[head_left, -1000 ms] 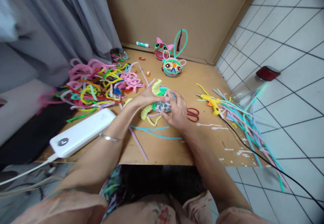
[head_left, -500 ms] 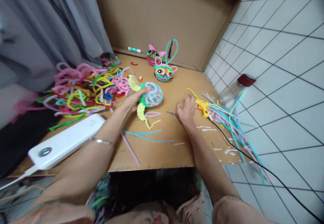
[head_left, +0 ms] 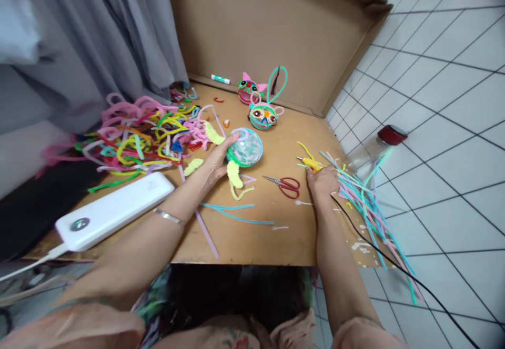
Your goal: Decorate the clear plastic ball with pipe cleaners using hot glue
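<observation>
My left hand (head_left: 221, 158) grips a round see-through ball craft (head_left: 249, 148) with a teal rim and green fuzzy edging. Fuzzy yellow pipe-cleaner pieces (head_left: 235, 174) stand out beside it, and a thin lilac strip loops over its top. At the right, my right hand (head_left: 324, 182) is closed around a yellow glue gun (head_left: 311, 163), whose nozzle points left; its grip is hidden under my fingers. Between the two hands lie red-handled scissors (head_left: 290, 186). Bent lilac and yellow pipe cleaners (head_left: 241, 195) rest below the ball.
A heap of coloured pipe cleaners (head_left: 138, 133) lies left, behind a white power bank (head_left: 114, 212). Two finished-looking face crafts (head_left: 263, 115) stand at the back. Straight pipe cleaners (head_left: 366, 207), a red-lidded jar (head_left: 371, 149) and a black cord (head_left: 379, 244) are on the right.
My right hand has moved right from beside the scissors onto the glue gun and closed on it. The scissors now show fully. My left hand still holds the ball craft; the view has shifted slightly.
</observation>
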Demonstrator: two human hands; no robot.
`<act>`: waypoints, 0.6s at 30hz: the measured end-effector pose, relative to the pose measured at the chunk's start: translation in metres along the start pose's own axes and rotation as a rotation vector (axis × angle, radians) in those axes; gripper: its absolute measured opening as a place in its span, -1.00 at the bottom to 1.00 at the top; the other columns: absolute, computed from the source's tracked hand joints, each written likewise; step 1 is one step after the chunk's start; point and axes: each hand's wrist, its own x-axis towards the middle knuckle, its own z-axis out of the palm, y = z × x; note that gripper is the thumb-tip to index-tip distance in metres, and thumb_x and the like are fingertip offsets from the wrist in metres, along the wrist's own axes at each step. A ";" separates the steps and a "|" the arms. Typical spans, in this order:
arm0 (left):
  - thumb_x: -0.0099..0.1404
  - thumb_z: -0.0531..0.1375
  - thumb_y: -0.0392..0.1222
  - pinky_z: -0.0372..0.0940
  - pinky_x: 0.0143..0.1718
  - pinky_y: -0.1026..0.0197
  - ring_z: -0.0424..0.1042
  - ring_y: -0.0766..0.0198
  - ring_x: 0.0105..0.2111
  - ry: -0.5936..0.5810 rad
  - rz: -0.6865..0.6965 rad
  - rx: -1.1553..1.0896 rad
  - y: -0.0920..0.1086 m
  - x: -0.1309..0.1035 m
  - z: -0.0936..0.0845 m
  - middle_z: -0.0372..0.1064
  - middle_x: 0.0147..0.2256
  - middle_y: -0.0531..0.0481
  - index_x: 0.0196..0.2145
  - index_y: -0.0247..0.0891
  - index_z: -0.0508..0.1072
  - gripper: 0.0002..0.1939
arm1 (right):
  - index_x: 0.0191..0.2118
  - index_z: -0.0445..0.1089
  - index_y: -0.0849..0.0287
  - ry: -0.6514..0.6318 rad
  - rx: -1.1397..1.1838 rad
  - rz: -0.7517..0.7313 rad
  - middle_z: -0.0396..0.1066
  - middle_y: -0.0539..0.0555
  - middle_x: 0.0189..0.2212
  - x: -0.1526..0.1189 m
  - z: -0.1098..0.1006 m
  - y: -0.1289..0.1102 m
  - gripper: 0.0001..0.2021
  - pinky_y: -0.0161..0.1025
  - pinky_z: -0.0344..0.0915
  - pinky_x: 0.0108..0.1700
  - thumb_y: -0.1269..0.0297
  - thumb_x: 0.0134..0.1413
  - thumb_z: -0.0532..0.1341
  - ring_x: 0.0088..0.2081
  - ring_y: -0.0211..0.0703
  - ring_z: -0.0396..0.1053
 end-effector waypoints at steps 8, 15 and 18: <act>-0.08 0.44 0.00 0.49 -0.01 0.01 0.57 -0.03 -0.08 -0.012 -0.010 0.027 -0.004 0.000 -0.001 0.61 -0.27 -0.14 -0.22 -0.27 0.49 -0.52 | -0.07 0.46 0.41 -0.119 0.093 0.078 0.53 0.46 -0.17 0.001 -0.010 0.003 -0.53 0.00 0.37 -0.11 0.05 0.11 0.20 -0.09 0.30 0.52; 0.02 0.41 0.06 0.47 -0.01 -0.03 0.58 -0.03 -0.11 -0.055 -0.009 0.027 -0.007 0.004 -0.006 0.60 -0.22 -0.18 -0.11 -0.27 0.52 -0.47 | 0.05 0.28 0.33 0.187 0.354 0.069 0.52 0.33 -0.20 -0.004 -0.021 -0.002 -0.53 -0.10 0.31 -0.20 0.08 0.13 0.17 -0.14 0.20 0.49; 0.00 0.42 0.07 0.47 0.00 -0.02 0.58 -0.03 -0.10 -0.048 -0.009 0.040 -0.006 0.004 -0.006 0.60 -0.21 -0.17 -0.08 -0.26 0.51 -0.44 | -0.02 0.31 0.28 0.240 0.396 0.069 0.51 0.31 -0.20 -0.002 -0.023 -0.002 -0.58 -0.11 0.31 -0.20 0.07 0.10 0.18 -0.14 0.18 0.47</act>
